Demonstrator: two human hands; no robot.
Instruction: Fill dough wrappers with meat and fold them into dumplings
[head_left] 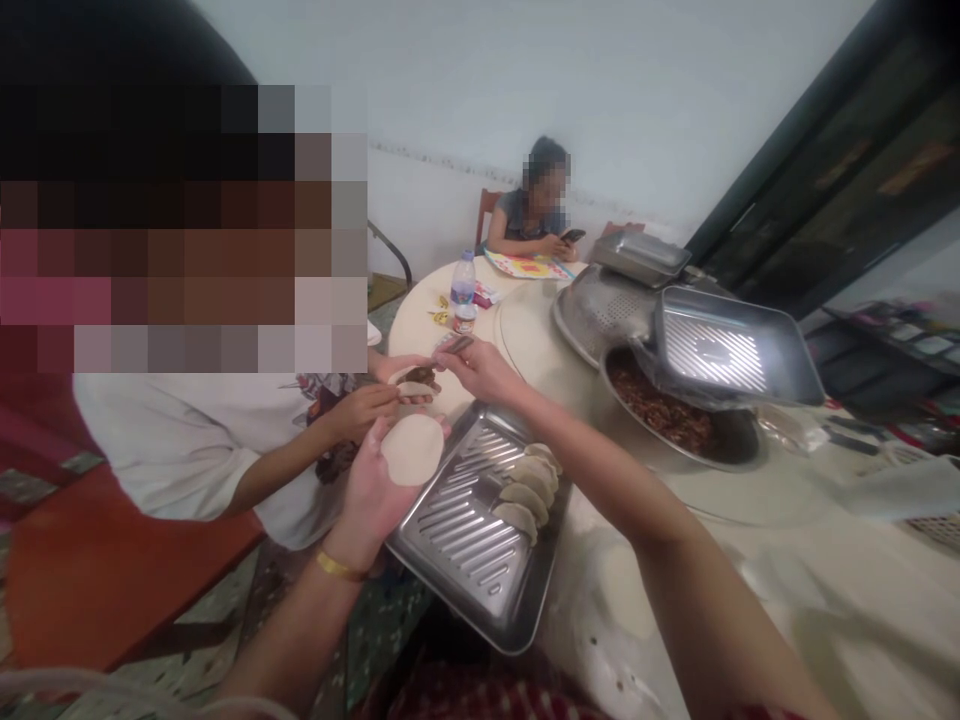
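Home dining room, by the look of it. Round pale table (750, 560) carried a steel tray (465, 530) of folded dumplings (525, 490), a dough wrapper (411, 449) nearby, and a bowl of minced filling (667, 415). Water bottle (463, 282) stood farther off. A person sat on a wooden chair (486, 205) with a phone (573, 235). Plain white wall (600, 90), patterned floor tiles (225, 600).

Bare forearms, thin gold bangle (337, 566) behind the left hand (373, 490)
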